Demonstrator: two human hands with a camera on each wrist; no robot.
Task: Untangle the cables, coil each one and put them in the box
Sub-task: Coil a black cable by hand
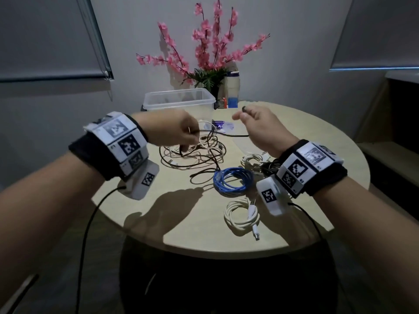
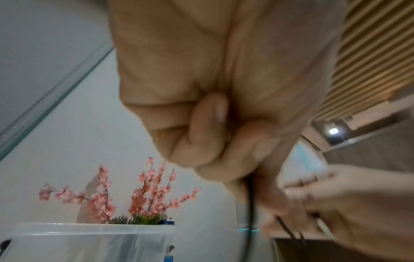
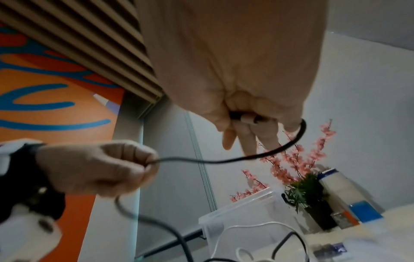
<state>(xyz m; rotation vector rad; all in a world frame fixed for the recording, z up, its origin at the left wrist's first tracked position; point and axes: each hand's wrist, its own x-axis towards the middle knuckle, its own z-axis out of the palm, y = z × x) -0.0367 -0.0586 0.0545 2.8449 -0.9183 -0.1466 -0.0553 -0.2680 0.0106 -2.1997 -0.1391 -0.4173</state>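
Observation:
A tangle of black and white cables [image 1: 195, 152] lies mid-table in front of the clear plastic box [image 1: 179, 98]. My left hand [image 1: 190, 137] hovers over the tangle, its fist closed round a black cable [image 3: 201, 160]. That cable runs across to my right hand [image 1: 243, 112], which pinches its black plug end [image 3: 244, 117] between thumb and fingers, with the other fingers loose. The left wrist view shows the left hand [image 2: 224, 159] curled round the black cable [image 2: 251, 203]. A coiled blue cable [image 1: 233, 180] and a coiled white cable [image 1: 241, 215] lie nearer me.
A small bundle of white and black cables [image 1: 260, 162] sits under my right wrist. Pink artificial flowers [image 1: 210, 46], a bottle [image 1: 233, 89] and small items stand behind the box. The round table's front edge [image 1: 204, 250] is close to me.

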